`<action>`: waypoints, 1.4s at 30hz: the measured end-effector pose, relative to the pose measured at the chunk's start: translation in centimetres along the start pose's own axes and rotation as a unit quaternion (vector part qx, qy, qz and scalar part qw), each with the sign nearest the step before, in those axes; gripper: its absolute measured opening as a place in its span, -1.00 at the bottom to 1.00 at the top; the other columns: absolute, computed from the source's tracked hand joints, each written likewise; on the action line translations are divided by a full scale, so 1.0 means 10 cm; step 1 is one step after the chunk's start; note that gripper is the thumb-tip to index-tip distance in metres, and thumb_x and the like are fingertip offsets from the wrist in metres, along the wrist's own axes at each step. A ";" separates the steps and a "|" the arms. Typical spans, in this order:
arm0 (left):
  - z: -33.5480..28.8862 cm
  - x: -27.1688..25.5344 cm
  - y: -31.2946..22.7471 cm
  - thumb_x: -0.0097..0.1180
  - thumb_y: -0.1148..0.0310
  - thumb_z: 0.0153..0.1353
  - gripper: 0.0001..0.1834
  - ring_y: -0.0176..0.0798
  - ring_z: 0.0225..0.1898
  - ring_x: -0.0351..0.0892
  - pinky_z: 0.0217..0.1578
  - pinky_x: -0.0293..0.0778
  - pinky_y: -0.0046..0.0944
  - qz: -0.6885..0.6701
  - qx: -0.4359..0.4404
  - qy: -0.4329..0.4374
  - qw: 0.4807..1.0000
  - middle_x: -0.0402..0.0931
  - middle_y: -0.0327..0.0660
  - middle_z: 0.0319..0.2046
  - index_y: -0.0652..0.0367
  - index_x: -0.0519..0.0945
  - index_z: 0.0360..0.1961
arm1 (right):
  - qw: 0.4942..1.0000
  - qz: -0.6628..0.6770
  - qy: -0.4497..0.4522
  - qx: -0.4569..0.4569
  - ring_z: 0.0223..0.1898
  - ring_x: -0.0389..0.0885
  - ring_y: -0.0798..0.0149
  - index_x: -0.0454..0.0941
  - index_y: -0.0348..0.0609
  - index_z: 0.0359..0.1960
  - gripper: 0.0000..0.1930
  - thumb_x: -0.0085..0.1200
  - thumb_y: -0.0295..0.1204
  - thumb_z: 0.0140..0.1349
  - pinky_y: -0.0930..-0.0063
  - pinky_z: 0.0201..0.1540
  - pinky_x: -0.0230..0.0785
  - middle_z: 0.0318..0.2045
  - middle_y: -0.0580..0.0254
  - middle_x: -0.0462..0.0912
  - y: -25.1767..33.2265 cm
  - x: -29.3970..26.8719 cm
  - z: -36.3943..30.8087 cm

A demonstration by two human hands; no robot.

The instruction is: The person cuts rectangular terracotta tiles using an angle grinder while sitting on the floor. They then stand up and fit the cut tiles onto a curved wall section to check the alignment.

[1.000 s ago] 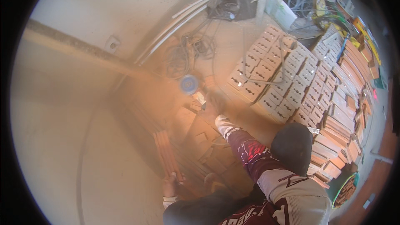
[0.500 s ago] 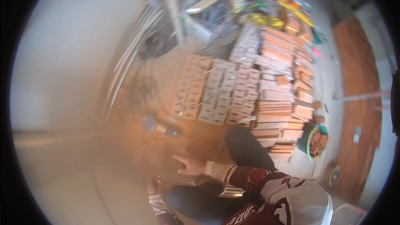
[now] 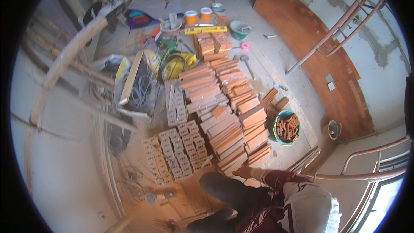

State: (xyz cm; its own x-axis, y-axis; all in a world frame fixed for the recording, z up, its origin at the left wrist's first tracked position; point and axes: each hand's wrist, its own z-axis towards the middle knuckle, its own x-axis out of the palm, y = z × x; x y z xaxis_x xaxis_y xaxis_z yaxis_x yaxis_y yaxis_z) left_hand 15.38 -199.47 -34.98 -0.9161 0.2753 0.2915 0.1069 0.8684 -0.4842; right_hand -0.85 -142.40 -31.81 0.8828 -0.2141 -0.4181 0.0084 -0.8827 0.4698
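Observation:
My right hand (image 3: pixel 243 172) rests at the near end of a long row of orange-brown brick tiles (image 3: pixel 224 140), its fingers stretched over the tile edges. Low in the picture, my left hand (image 3: pixel 169 225) is beside pale strips at the dusty floor; its fingers are too dim to read. Ahead of my knees lies a tool with a round bluish-grey disc (image 3: pixel 150 197), its kind unclear. Perforated bricks (image 3: pixel 174 153) stand in rows beyond it. A green bucket (image 3: pixel 276 130) holding broken brick pieces stands to the right of the tiles.
A yellow spirit level (image 3: pixel 206 29) lies past the tiles, near two orange-and-white buckets (image 3: pixel 191 17). A mallet (image 3: pixel 245 58) and a green tub (image 3: pixel 239 31) are farther right. Metal scaffold bars (image 3: pixel 334 32) stand at the right; a wooden pole (image 3: pixel 64 62) slants at the left.
My right hand has moved from over the floor at my knees rightward to the tile row. The view has turned toward the right, and the dust haze has thinned.

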 end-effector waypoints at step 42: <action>-0.34 3.37 -1.22 0.06 0.16 0.34 -0.41 0.15 -0.36 0.66 -0.37 0.69 -0.03 0.836 -0.162 -0.115 0.512 0.57 0.20 -0.23 0.31 0.20 0.22 | 0.772 0.481 -0.287 0.299 0.18 0.41 -0.02 0.29 -0.03 0.29 -0.42 0.02 -0.17 0.23 0.10 0.18 0.29 0.18 0.03 0.43 1.98 0.47 -2.26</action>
State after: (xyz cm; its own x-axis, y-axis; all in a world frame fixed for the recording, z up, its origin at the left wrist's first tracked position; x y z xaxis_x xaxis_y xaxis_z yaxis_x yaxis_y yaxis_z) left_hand -15.51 -199.40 -16.46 0.5431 0.7214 -0.4297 0.8396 -0.4688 0.2742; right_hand 14.08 -151.44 -6.85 -0.0109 -0.8900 -0.4557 -0.8925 -0.1969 0.4058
